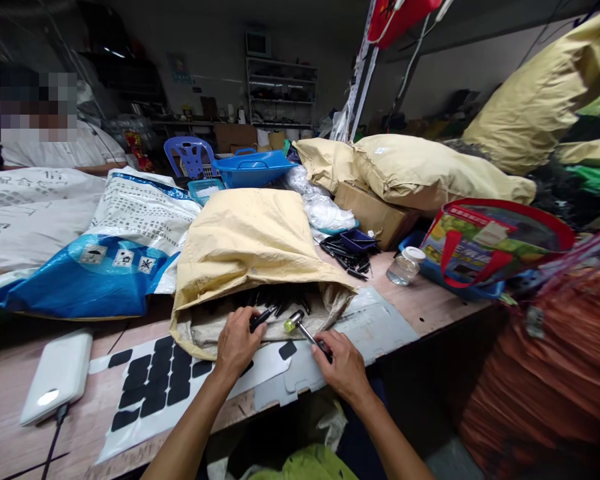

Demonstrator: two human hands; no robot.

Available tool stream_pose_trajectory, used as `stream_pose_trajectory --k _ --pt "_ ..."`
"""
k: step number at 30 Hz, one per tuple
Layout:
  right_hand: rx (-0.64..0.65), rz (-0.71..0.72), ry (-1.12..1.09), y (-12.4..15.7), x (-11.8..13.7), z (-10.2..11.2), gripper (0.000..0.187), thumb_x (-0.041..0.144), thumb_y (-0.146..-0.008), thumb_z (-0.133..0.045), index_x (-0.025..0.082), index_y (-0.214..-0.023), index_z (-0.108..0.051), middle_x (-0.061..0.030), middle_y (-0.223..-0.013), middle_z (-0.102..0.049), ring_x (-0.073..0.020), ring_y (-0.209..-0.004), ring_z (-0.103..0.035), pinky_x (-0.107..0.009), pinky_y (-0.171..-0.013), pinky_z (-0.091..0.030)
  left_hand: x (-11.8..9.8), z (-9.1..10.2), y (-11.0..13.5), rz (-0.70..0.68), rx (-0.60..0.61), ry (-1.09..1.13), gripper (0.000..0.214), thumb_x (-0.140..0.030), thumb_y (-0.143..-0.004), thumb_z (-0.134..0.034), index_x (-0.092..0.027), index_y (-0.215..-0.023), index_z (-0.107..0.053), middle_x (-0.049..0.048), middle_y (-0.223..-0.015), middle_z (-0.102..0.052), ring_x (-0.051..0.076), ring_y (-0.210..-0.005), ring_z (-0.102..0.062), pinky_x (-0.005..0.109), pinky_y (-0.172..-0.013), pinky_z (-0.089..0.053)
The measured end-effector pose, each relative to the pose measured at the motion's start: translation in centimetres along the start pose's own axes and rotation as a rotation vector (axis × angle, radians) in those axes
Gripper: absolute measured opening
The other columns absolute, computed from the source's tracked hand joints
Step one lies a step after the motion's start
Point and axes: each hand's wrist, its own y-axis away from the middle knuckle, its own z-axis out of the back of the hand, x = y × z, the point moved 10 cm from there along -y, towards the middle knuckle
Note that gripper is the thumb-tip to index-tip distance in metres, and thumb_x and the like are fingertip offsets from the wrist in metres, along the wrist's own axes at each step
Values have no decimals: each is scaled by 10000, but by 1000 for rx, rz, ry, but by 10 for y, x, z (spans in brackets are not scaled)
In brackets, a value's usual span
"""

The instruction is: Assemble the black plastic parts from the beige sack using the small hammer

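Note:
My right hand (pixel 343 365) grips the dark handle of a small hammer (pixel 307 335) with a metal shaft and a yellow-green face, pointing up and left. Closed on a slim black pen-like piece (pixel 261 320), my left hand (pixel 237 341) is at the mouth of a yellow woven sack (pixel 250 227). Many similar black pieces (pixel 280 297) lie inside the sack's opening. A white sheet with black rounded-square stickers (pixel 153 380) lies beneath and left of my left hand. Under my right hand is a flat grey board (pixel 300 373).
Left on the table are a white power bank (pixel 60 373) with a cable and a blue-white bag (pixel 100 260). To the right stand loose black pieces (pixel 347 257), a clear jar (pixel 405 267) and a red-trimmed bag (pixel 490 240). A person (pixel 65 147) sits across at the far left.

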Motion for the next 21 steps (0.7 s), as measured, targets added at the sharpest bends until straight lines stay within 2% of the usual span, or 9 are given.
stream_pose_trajectory --k 4,7,12,17,21 --pt "-43 -3 -55 0 -4 2 230 335 -989 -500 217 -1025 -695 -38 -891 -683 -210 -886 -619 -307 -789 -455 -20 -21 37 -112 125 199 157 -327 -844 -729 -233 -968 -702 56 -957 -694 262 -951 -591 363 -832 -449" --pt "-84 -4 -73 1 -7 3 262 341 -997 -484 201 -1067 -695 -57 -956 -714 -205 -898 -639 -315 -817 -484 -24 -29 50 -125 106 201 174 -349 -826 -756 -239 -958 -725 63 -936 -692 269 -934 -591 383 -842 -433" --pt "-44 43 -20 3 -2 -1 267 349 -949 -588 216 -1156 -691 -54 -971 -727 -215 -881 -649 -334 -811 -513 -22 -30 51 -116 77 217 184 -336 -811 -758 -232 -959 -729 60 -932 -695 264 -930 -584 386 -848 -420" --pt "-78 74 -157 11 18 15 297 325 -1009 -491 201 -1191 -691 -98 -1085 -744 -234 -1020 -696 -344 -895 -556 -20 -29 50 -114 94 231 154 -289 -809 -731 -227 -950 -730 54 -934 -693 258 -933 -571 385 -852 -412" --pt "-34 90 -241 28 40 21 333 309 -1031 -467 218 -1282 -667 -103 -1187 -734 -226 -1081 -707 -326 -932 -576 -17 -32 50 -92 123 251 161 -285 -805 -726 -236 -958 -742 52 -928 -691 258 -927 -568 386 -853 -406"
